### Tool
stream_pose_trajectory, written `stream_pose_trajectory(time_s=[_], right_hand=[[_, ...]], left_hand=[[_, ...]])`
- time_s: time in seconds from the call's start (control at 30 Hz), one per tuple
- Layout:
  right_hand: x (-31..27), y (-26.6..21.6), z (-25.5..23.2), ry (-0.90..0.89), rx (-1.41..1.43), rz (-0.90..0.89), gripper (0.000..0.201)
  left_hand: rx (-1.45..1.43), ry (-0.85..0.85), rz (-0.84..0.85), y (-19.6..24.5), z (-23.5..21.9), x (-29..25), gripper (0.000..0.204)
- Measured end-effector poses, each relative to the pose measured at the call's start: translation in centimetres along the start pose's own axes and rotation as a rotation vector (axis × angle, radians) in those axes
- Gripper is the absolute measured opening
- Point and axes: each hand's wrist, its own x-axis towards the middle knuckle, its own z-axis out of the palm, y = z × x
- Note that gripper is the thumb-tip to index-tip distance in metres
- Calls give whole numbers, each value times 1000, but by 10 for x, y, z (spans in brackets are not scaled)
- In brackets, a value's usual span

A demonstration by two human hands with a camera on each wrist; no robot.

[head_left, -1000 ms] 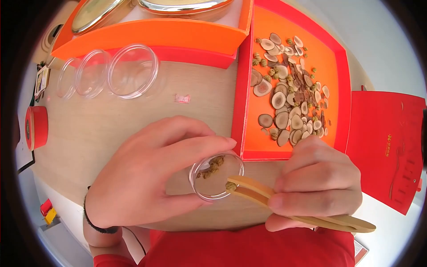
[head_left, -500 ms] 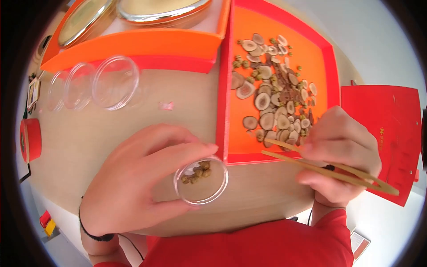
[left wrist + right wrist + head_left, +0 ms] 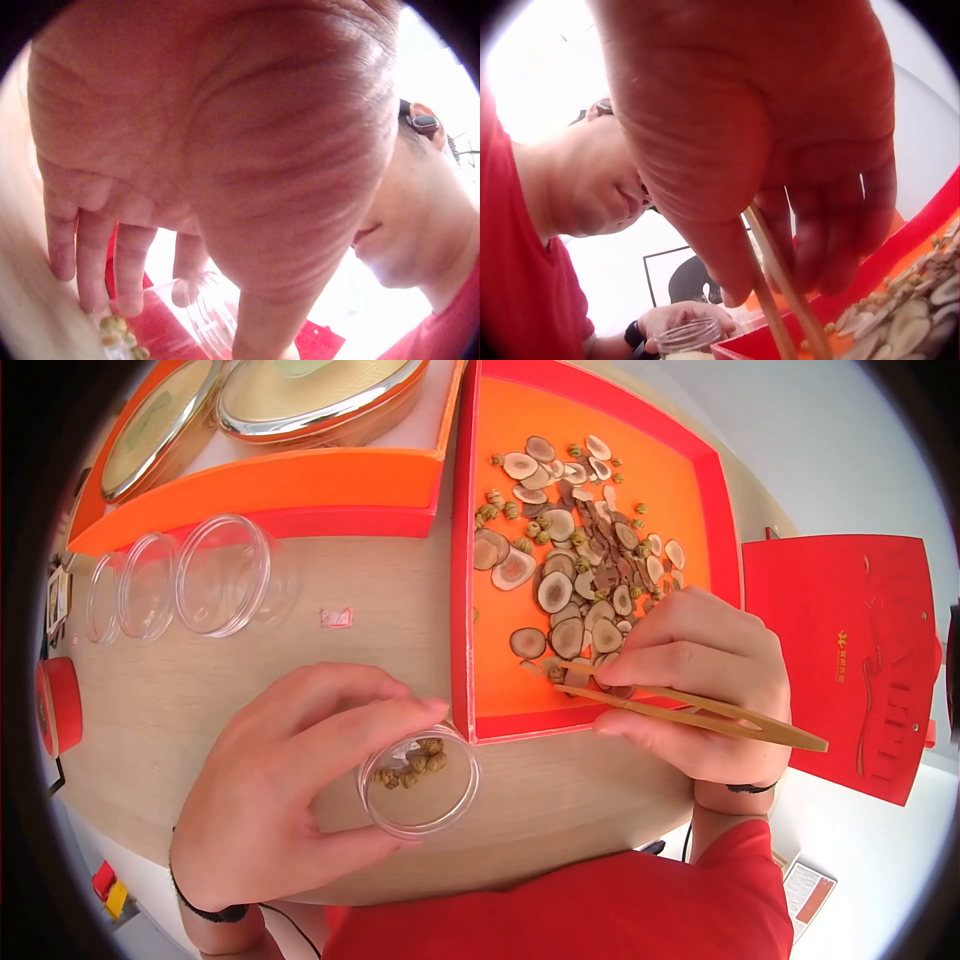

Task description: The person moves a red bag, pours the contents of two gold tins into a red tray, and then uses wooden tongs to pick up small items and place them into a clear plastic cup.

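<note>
My left hand point(image 3: 270, 790) holds a small clear jar point(image 3: 425, 822) between thumb and fingers, its open mouth tipped toward the head camera. Several small ridged greenish-brown balls point(image 3: 432, 754) lie inside the jar. With my right hand point(image 3: 715, 660) I grip a pair of wooden tweezers point(image 3: 765, 728). Their slightly parted tips reach over the near edge of the red-rimmed orange tray point(image 3: 600, 722), around a ridged ball point(image 3: 556, 673). Round dried slices point(image 3: 555, 592), brown flakes and more balls are spread over the tray. In the right wrist view the tweezers point(image 3: 765, 300) run down from my thumb and fingers.
Three clear round containers point(image 3: 222, 575) stand at the left, before an orange box point(image 3: 280, 485) with gold-lidded tins point(image 3: 320, 395). A pink scrap point(image 3: 337, 618) lies on the table. Beyond the tray at right is a red bag point(image 3: 850, 650); a red round box point(image 3: 60, 705) sits far left.
The ball that the tweezers held over the jar has been let go. My right hand moved to the tray, tweezers opening, tips now around another ball. My left hand still holds the jar.
</note>
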Motion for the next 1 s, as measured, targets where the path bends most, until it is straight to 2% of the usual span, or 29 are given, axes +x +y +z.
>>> stream_pose_trajectory(time_s=[0.27, 0.4, 0.53, 0.63, 0.83, 1.0], right_hand=[[3, 3, 0, -44, 14, -44, 34], [3, -3, 0, 29, 73, -72, 34], [6, -8, 9, 150, 228, -244, 36], [9, -17, 11, 182, 180, -231, 39], [11, -15, 6, -61, 149, -58, 43], [19, -17, 18, -114, 158, -65, 40]], left_hand=[[8, -6, 11, 0, -2, -1, 77], [7, 12, 18, -2, 0, -2, 77], [33, 22, 18, -4, 0, -5, 76], [50, 19, 11, -2, -1, -6, 76], [40, 29, -1, 2, 0, -3, 73], [35, 17, -3, 0, -2, -1, 74]])
